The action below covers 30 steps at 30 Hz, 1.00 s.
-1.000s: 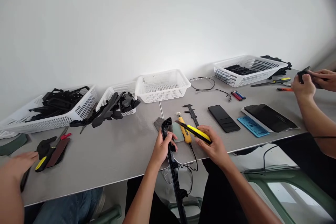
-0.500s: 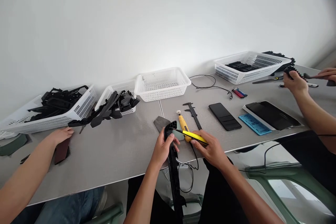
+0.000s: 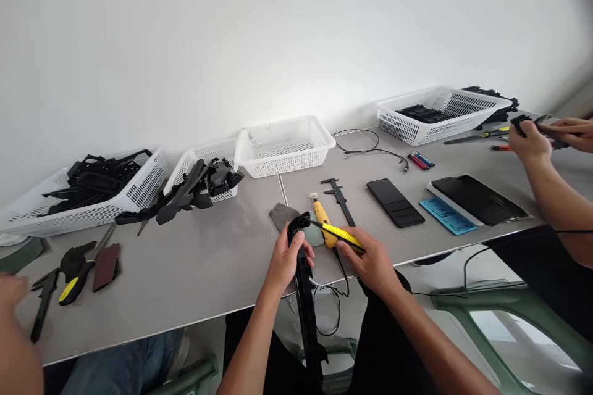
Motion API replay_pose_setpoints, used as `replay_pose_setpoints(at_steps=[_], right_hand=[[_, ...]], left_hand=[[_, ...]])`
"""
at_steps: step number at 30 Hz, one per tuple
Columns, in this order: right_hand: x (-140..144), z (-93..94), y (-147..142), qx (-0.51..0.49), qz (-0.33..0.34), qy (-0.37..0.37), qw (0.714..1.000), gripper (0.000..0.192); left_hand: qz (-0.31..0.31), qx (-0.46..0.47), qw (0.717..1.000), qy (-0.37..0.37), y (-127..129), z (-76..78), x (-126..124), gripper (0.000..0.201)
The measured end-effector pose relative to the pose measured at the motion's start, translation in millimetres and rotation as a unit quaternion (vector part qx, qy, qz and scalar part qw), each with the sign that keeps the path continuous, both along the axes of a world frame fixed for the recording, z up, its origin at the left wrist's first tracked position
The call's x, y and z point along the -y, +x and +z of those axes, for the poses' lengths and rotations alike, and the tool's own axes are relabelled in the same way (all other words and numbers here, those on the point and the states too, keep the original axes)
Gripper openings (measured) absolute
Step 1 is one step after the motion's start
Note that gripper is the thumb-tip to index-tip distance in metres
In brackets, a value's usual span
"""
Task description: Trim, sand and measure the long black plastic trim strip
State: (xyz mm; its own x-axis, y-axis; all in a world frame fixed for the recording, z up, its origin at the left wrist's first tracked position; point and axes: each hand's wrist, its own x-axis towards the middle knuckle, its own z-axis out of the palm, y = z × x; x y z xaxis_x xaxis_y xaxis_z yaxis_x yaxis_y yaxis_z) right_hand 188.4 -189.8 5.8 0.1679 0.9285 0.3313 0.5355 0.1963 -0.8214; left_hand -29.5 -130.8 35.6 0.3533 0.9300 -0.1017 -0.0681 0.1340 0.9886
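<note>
Black plastic trim strip (image 3: 303,259), long and narrow, stood nearly upright at the near edge of the counter (image 3: 208,271), ribbed curved top end resting just above the edge, lower end running down below and lost between the knees. Was clasped near its top by the left hand (image 3: 283,261), grip clenched round it. Right hand (image 3: 370,262) was closed on a yellow utility knife (image 3: 340,234), tip held against the strip's top; blade itself too small to make out. Just behind lay a yellow corded tool (image 3: 322,219), a grey pad (image 3: 281,215) partly covered by the strip, and a black caliper (image 3: 341,197).

Counted further back: four white baskets, one (image 3: 282,147) bare inside, three holding black parts too jumbled to count. One phone (image 3: 395,202), one blue card (image 3: 447,216), one dark tablet (image 3: 477,197), two lighters (image 3: 420,162).

Far right, a co-worker's two hands (image 3: 532,136) gripped a small black piece, hard to tell what. Far left, another person's blurred hand (image 3: 12,290) was cut off by the frame, near a yellow-handled tool (image 3: 74,284).
</note>
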Motion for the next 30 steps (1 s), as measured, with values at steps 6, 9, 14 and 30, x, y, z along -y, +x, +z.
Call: replay_pose_setpoints(at_steps=[6, 9, 14, 30], right_hand=[[1.0, -1.1, 0.2, 0.002, 0.012, 0.008, 1.000, 0.037], [1.3, -2.2, 0.9, 0.004, -0.017, 0.005, 1.000, 0.038], [1.4, -2.7, 1.3, 0.017, -0.001, 0.021, 1.000, 0.038], [1.9, -4.8, 1.9, 0.037, -0.020, 0.055, 0.998, 0.032]], left_hand=[[-0.004, -0.002, 1.000, 0.003, -0.2, -0.4, 0.3, 0.050], [-0.002, -0.002, 1.000, 0.006, -0.6, -1.1, 0.3, 0.051], [-0.013, -0.007, 1.000, 0.005, -1.2, -0.8, 0.0, 0.051], [-0.017, -0.019, 1.000, 0.010, -1.5, -3.4, -0.6, 0.051]])
